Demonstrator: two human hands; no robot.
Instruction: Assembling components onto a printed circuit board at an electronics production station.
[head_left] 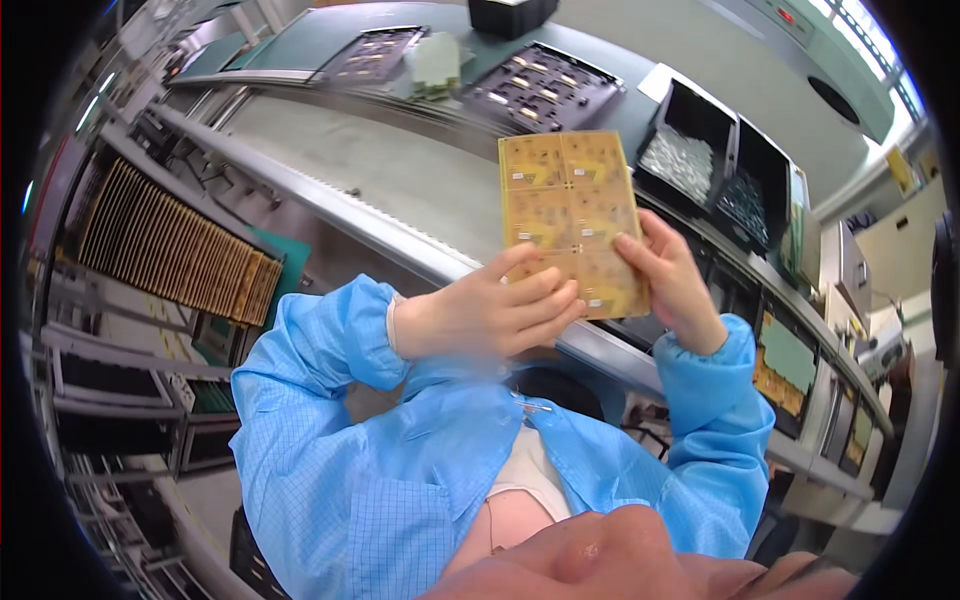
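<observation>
A yellow printed circuit board panel (570,190), divided into several sections with small white labels, is tilted up over the near rail of the conveyor. My right hand (675,275) grips its right edge, thumb on the facing side and the other fingers at the edge and behind. My left hand (490,310) is across the panel's lower left part, slightly blurred, with its fingers apart and bent. Whether those fingertips touch the panel or hover just in front of it, I cannot tell.
Beyond the panel are a black fixture tray (545,85), a second tray (375,55) and pale green sheets (435,62). Black bins (690,130) with small parts stand at right. A conveyor (350,150) crosses ahead; a slotted rack of boards (170,240) is at left.
</observation>
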